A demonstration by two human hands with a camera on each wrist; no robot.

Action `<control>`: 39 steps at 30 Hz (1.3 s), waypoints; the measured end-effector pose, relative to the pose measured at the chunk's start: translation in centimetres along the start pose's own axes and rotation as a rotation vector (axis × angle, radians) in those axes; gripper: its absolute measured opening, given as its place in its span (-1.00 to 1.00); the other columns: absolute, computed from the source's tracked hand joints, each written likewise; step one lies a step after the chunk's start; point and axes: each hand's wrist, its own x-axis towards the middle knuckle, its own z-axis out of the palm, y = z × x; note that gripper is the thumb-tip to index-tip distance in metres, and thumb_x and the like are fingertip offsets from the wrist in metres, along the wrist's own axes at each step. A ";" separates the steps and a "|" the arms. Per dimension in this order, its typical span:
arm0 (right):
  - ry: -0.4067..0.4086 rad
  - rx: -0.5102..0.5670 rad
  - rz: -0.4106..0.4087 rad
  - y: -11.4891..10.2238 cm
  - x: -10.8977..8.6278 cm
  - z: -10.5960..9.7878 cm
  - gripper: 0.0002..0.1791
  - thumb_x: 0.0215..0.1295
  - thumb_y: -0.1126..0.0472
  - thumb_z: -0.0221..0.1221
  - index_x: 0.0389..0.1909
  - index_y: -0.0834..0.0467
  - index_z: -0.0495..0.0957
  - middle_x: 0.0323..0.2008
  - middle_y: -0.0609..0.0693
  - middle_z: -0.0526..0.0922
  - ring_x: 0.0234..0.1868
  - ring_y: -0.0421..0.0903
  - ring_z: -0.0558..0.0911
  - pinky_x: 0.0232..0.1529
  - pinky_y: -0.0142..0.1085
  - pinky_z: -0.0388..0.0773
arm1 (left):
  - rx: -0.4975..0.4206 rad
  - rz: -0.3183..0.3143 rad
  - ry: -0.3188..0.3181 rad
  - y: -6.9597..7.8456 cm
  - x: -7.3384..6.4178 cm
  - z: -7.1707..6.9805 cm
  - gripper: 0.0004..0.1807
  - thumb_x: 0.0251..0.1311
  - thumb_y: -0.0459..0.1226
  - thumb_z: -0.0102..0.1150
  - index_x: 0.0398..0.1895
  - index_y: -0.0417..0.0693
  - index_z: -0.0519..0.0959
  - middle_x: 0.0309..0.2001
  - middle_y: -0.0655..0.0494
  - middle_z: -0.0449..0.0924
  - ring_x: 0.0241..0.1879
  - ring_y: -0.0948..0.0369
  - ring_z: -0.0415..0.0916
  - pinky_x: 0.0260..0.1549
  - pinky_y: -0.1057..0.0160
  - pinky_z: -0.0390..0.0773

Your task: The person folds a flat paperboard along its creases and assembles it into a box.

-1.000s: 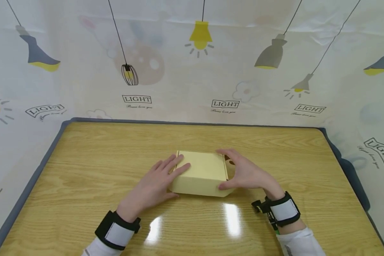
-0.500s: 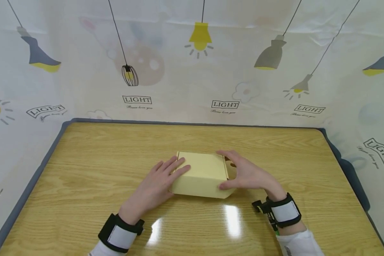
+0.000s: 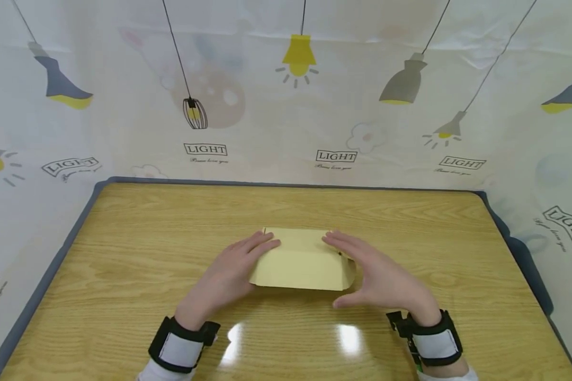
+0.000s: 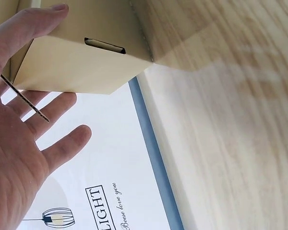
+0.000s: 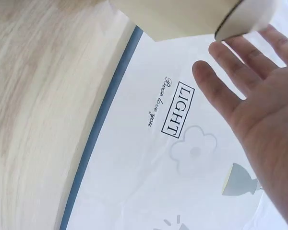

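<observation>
A pale yellow cardboard box [image 3: 297, 264] sits on the wooden table between both hands. My left hand [image 3: 233, 270] lies at its left end, fingertips on the top edge. In the left wrist view the thumb is by the box front, the other fingers stretch out fairly straight, and a slot [image 4: 104, 45] shows in the cardboard. At the right end is my right hand [image 3: 381, 270], fingertips by the top right corner and thumb held out in front, apart from the box. The right wrist view shows its spread fingers [image 5: 213, 88] beside a rounded flap [image 5: 247, 19]. The box's inside is hidden.
The wood-grain table [image 3: 171, 211] ends at a dark blue-grey border [image 3: 286, 184]. Behind and beside it hangs a pale cloth [image 3: 267, 121] printed with lamps. Each wrist wears a black strap [image 3: 181, 344] with a white patch.
My right thumb has come off the box front and moved toward the camera, with the hand lower. The front panel looks tilted outward and wider at the right. The left hand has shifted only slightly.
</observation>
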 end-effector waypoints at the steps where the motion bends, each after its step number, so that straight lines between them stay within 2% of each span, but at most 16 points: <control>1: 0.004 -0.027 0.001 -0.1 0.1 0.1 0.27 -0.11 -0.10 0.67 0.64 -0.13 0.19 0.65 0.07 0.25 0.63 0.23 0.29 0.55 0.25 0.37 | -0.013 0.003 0.012 -0.1 0.0 0.0 0.14 -0.35 -0.39 0.78 0.49 -0.01 0.44 0.46 -0.07 0.51 0.47 -0.11 0.47 0.43 -0.14 0.54; 5: 0.025 -0.104 0.002 -0.2 0.5 0.7 0.28 -0.15 -0.07 0.69 0.63 -0.06 0.21 0.62 0.09 0.30 0.58 0.22 0.38 0.53 0.19 0.42 | -0.040 0.004 0.042 -0.3 0.0 0.0 0.10 -0.33 -0.39 0.77 0.46 -0.03 0.46 0.42 -0.09 0.54 0.43 -0.12 0.52 0.40 -0.12 0.57; 9: 0.044 -0.137 0.019 -0.2 0.8 1.1 0.27 -0.17 -0.03 0.71 0.62 -0.05 0.25 0.59 0.08 0.35 0.55 0.21 0.43 0.51 0.17 0.47 | -0.045 -0.004 0.043 -0.4 0.0 0.0 0.10 -0.33 -0.45 0.73 0.47 -0.03 0.45 0.43 -0.09 0.54 0.41 -0.11 0.54 0.36 -0.12 0.61; 18: 0.133 -0.191 0.006 -0.3 1.4 1.6 0.06 -0.16 0.29 0.69 0.47 0.06 0.45 0.41 0.14 0.55 0.38 0.21 0.59 0.38 0.15 0.60 | -0.103 -0.050 0.024 -0.8 -0.4 -0.4 0.06 -0.25 -0.38 0.74 0.48 0.00 0.44 0.44 -0.10 0.54 0.40 -0.11 0.55 0.35 -0.12 0.62; 25: 0.123 -0.154 0.027 -0.3 1.3 1.5 0.02 -0.07 0.23 0.66 0.49 0.02 0.41 0.42 0.11 0.55 0.39 0.18 0.59 0.40 0.14 0.59 | -0.211 -0.112 -0.015 -0.8 -0.6 -1.1 0.02 -0.05 -0.34 0.66 0.54 0.00 0.36 0.46 -0.06 0.52 0.39 -0.07 0.56 0.36 -0.09 0.62; 29: 0.127 -0.128 0.027 -0.2 1.3 1.3 -0.03 0.00 0.19 0.63 0.48 0.04 0.40 0.36 0.07 0.61 0.32 0.10 0.65 0.35 0.09 0.64 | -0.243 -0.144 -0.025 -0.8 -0.6 -1.4 -0.01 0.07 -0.24 0.61 0.59 0.05 0.31 0.45 -0.04 0.53 0.34 -0.05 0.60 0.34 -0.11 0.63; 35: 0.090 -0.080 0.019 0.2 1.1 1.1 -0.08 0.13 0.03 0.57 0.50 0.10 0.39 0.39 0.06 0.60 0.36 0.11 0.64 0.36 0.07 0.63 | -0.270 -0.155 -0.021 -0.8 -0.8 -1.5 -0.09 0.16 -0.15 0.56 0.58 0.07 0.33 0.42 -0.03 0.56 0.32 -0.04 0.62 0.32 -0.10 0.65; 39: 0.068 -0.042 0.028 0.4 1.1 1.1 -0.09 0.17 0.02 0.55 0.50 0.12 0.38 0.43 0.07 0.57 0.42 0.13 0.59 0.39 0.08 0.61 | -0.275 -0.158 -0.028 -0.9 -0.8 -1.5 -0.12 0.19 -0.15 0.54 0.57 0.04 0.34 0.43 -0.05 0.55 0.35 -0.06 0.59 0.34 -0.12 0.63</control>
